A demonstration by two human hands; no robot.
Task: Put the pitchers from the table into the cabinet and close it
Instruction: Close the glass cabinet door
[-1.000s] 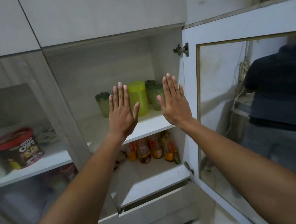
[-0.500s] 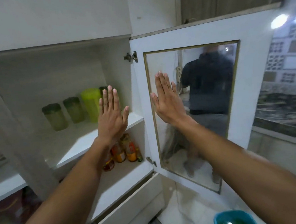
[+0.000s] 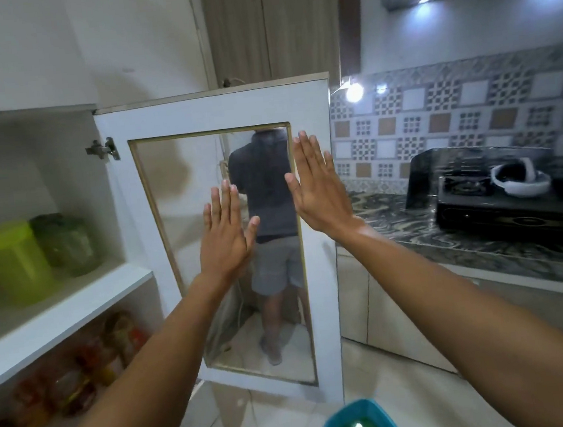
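Note:
The cabinet stands open at the left, its white door (image 3: 308, 114) with a mirrored glass panel swung out toward me. On the upper shelf (image 3: 86, 304) sit a bright lime-green pitcher (image 3: 13, 263) and a darker green pitcher (image 3: 68, 244) beside it. My left hand (image 3: 226, 239) is raised flat in front of the glass panel, fingers apart and holding nothing. My right hand (image 3: 319, 189) is raised flat near the door's free edge, also holding nothing.
Bottles and jars (image 3: 81, 366) fill the lower shelf. A counter (image 3: 483, 249) at the right carries a black stove (image 3: 512, 201) with a white headset (image 3: 517, 178) on it. A teal basin (image 3: 359, 426) of green liquid sits on the floor below.
The view has swung right, from the cabinet's inside to its open door and the counter. Both flat hands moved right with it, from before the shelf to before the door.

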